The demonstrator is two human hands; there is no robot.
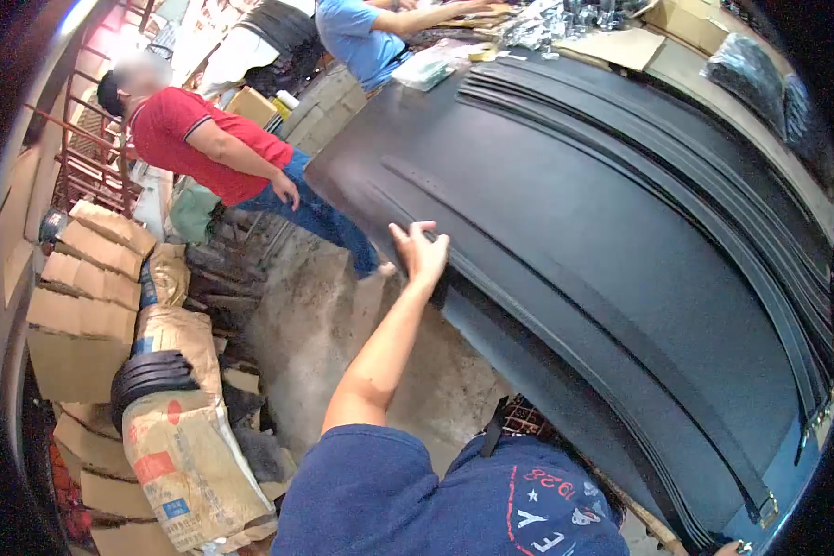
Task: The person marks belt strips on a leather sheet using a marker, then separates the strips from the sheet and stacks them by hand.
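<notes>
My left hand (420, 252) reaches out over the front edge of a dark table top (565, 232). Its fingers are bent and spread apart, touching or just above a bundle of black belts (565, 366) along that edge. Whether it presses on them I cannot tell. Beside the bundle, a single black belt (574, 310) lies lengthwise, with a metal buckle (767, 508) at its near right end. At the bottom right, a small skin-coloured patch, perhaps my right hand (730, 549), shows by the bundle's buckle end; its fingers are cut off by the frame.
More black belts (676, 176) lie along the table's far side. Plastic-wrapped packs (749, 69) and cardboard (612, 46) are behind them. A person in a red shirt (204, 144) stands left; another in blue (357, 37) works beyond. Cartons (83, 315) and a sack (190, 463) stand at left.
</notes>
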